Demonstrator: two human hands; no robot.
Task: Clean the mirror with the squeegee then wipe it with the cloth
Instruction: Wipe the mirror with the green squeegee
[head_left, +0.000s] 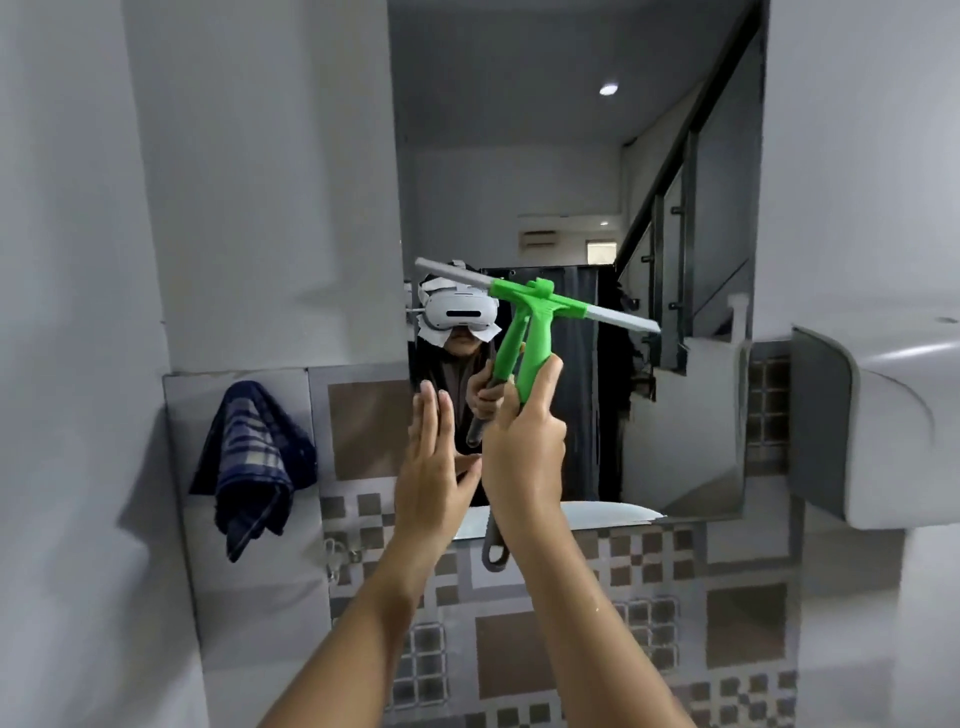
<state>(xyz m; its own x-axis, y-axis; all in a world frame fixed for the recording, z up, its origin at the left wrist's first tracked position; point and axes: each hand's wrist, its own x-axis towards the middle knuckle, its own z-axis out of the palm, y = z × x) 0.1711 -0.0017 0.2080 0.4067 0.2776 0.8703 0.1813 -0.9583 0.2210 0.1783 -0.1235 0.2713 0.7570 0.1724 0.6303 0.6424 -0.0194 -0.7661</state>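
Observation:
A tall mirror (545, 156) hangs on the wall straight ahead. My right hand (524, 441) grips the green handle of a squeegee (530, 322), whose grey blade lies tilted against the glass, left end higher. A grey loop end of the handle shows below my wrist. My left hand (431, 462) is flat with fingers together, pressed on or close to the mirror's lower left edge, holding nothing. A dark blue checked cloth (252, 462) hangs on the wall left of the mirror.
A white sink (883, 415) juts out at the right, at mirror height. Patterned brown and grey tiles (649, 597) cover the wall below the mirror. A small metal hook (337, 553) sits on the tiles under the cloth. The mirror reflects a person wearing a headset.

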